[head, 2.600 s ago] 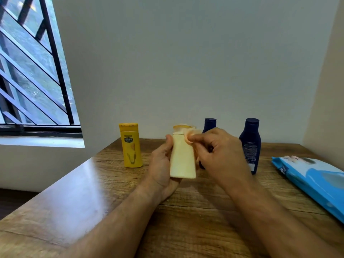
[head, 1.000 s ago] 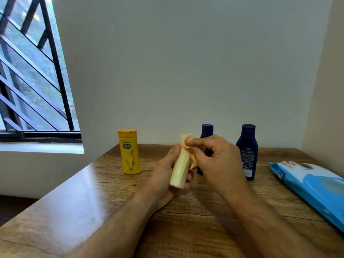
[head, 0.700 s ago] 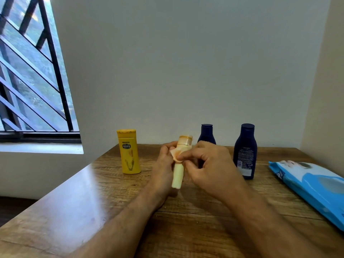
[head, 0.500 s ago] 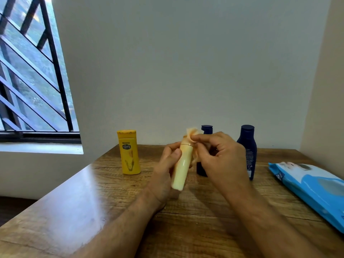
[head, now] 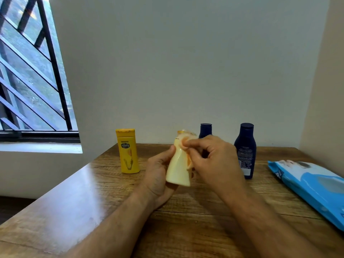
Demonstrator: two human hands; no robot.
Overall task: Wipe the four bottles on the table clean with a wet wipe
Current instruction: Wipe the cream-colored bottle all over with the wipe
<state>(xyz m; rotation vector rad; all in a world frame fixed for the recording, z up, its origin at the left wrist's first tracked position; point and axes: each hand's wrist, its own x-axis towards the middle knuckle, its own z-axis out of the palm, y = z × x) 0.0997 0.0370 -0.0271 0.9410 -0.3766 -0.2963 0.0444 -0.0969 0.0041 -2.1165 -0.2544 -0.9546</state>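
A pale cream plastic bottle (head: 178, 168), likely light and slippery when damp, is gripped low by the left hand (head: 158, 175) above the near table; a crumpled wet wipe (head: 183, 140) is pinched (right hand (head: 214, 164)) against its shoulder.

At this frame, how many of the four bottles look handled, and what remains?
Nothing visibly finished. In hand: the left hand holds the cream bottle while the right hand rubs a wet wipe near its cap. The yellow bottle and two navy bottles stand on the table; whether they are wiped can't be told.
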